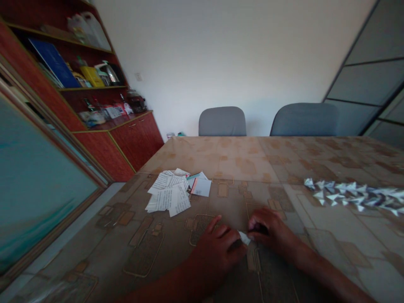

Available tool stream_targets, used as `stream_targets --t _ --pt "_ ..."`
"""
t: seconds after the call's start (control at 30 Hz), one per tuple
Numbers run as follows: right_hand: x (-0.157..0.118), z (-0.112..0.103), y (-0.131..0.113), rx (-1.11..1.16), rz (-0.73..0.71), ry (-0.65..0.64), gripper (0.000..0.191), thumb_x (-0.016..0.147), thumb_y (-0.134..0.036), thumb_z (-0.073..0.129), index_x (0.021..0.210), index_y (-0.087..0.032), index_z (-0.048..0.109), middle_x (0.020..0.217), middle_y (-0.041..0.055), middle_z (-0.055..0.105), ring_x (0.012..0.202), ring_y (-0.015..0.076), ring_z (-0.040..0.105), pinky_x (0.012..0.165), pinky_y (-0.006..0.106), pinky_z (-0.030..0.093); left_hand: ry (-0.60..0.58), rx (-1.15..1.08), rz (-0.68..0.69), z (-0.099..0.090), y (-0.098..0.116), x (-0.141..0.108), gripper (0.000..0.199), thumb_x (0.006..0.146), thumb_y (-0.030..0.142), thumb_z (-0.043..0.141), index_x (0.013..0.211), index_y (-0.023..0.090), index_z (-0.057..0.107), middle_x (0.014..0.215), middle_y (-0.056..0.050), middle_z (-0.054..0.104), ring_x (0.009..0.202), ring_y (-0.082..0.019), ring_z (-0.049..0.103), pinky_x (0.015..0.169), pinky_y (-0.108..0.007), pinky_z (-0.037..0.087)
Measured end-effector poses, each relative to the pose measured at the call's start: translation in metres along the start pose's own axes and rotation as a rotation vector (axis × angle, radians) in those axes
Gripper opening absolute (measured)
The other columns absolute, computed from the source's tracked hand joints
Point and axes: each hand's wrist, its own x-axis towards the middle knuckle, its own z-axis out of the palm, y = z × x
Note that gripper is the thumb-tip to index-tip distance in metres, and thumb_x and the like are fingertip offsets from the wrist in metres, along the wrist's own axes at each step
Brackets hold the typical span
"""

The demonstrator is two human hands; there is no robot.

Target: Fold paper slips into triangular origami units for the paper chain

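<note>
Close to me, low over the patterned tablecloth (221,160), both hands meet at a small folded piece of white paper (244,238). My left hand (219,246) grips its left side with the thumb and fingers, which hide part of it; the index finger is raised. My right hand (268,227) pinches the right edge between thumb and curled fingers. Beyond my left hand lies a loose pile of printed paper pieces (170,195), with a pale card-like piece (202,187) at its right side. Rows of small folded paper pieces (350,194) with pointed tips stand at the far right.
Two grey chairs (222,121) stand behind the far table edge, against a white wall (221,54). A red-brown cabinet (139,139) with loaded shelves is at the left, beside a teal sliding panel (41,181). Grey panels (362,84) stand at the right.
</note>
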Motion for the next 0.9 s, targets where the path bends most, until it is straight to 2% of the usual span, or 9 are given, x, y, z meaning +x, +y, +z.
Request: stream_targets --t 0.2,0.33,0.4,0.5,0.6,0.67,0.77,0.9 --pt "-0.004 0.000 -0.004 0.018 0.003 -0.001 0.009 0.078 -0.019 0.073 0.076 -0.020 0.064 0.075 -0.0001 0.062 0.076 0.0191 0.056 0.073 0.033 0.038 0.036 -0.024 -0.018 0.007 -0.002 -0.003 0.018 0.094 0.024 0.055 0.111 0.028 0.061 0.102 0.000 0.066 0.091 -0.017 0.056 0.108 -0.051 0.027" --pt "-0.006 0.003 -0.008 0.047 0.006 -0.008 0.011 0.076 -0.015 0.073 0.073 -0.021 0.063 0.075 -0.0009 0.062 0.076 0.0189 0.056 0.075 0.034 0.039 0.068 -0.180 -0.097 0.003 -0.005 -0.002 0.018 0.092 0.019 0.055 0.106 0.028 0.063 0.098 0.002 0.069 0.089 -0.015 0.058 0.108 -0.046 0.028" --pt "-0.007 0.003 -0.010 0.066 0.010 -0.003 0.012 0.077 -0.013 0.071 0.072 -0.020 0.062 0.074 -0.0013 0.062 0.076 0.0183 0.057 0.075 0.034 0.040 0.057 -0.292 -0.188 -0.003 -0.007 0.001 0.018 0.091 0.016 0.055 0.103 0.025 0.065 0.094 0.001 0.069 0.088 -0.017 0.059 0.099 -0.041 0.037" --pt "-0.006 -0.001 -0.014 0.118 0.024 0.030 0.013 0.081 -0.015 0.067 0.071 -0.020 0.060 0.074 -0.0009 0.061 0.075 0.0180 0.057 0.072 0.031 0.042 0.075 -0.419 -0.403 -0.007 -0.009 0.008 0.011 0.084 0.022 0.064 0.094 0.021 0.069 0.090 -0.003 0.069 0.087 -0.021 0.059 0.082 -0.035 0.044" --pt "-0.005 -0.006 -0.021 0.200 0.021 0.079 0.015 0.087 -0.021 0.063 0.072 -0.020 0.059 0.076 0.0001 0.060 0.077 0.0189 0.057 0.070 0.031 0.042 0.120 -0.505 -0.524 -0.004 -0.011 0.014 0.030 0.075 0.032 0.074 0.102 0.019 0.069 0.095 -0.006 0.068 0.089 -0.023 0.060 0.079 -0.035 0.046" --pt "-0.004 -0.009 -0.024 0.232 0.002 0.101 0.018 0.090 -0.028 0.060 0.073 -0.021 0.059 0.076 0.0006 0.059 0.078 0.0197 0.058 0.070 0.031 0.042 0.115 -0.529 -0.531 -0.001 -0.012 0.019 0.031 0.075 0.036 0.073 0.101 0.019 0.070 0.091 -0.005 0.068 0.084 -0.022 0.060 0.075 -0.032 0.045" --pt "-0.004 -0.012 -0.027 0.260 -0.014 0.131 0.024 0.092 -0.034 0.057 0.072 -0.021 0.059 0.077 0.0016 0.060 0.078 0.0201 0.058 0.070 0.031 0.043 0.082 -0.564 -0.500 0.002 -0.010 0.025 0.018 0.082 0.035 0.065 0.078 0.018 0.071 0.072 0.000 0.064 0.069 -0.016 0.057 0.064 -0.025 0.041" --pt "-0.006 -0.014 -0.028 0.320 0.020 0.209 0.022 0.091 -0.034 0.057 0.073 -0.021 0.055 0.074 0.0010 0.059 0.072 0.0182 0.057 0.065 0.028 0.045 0.198 -0.645 -0.462 0.002 -0.005 0.033 0.028 0.088 0.034 0.056 0.071 0.017 0.070 0.066 -0.001 0.061 0.064 -0.015 0.056 0.061 -0.024 0.040"
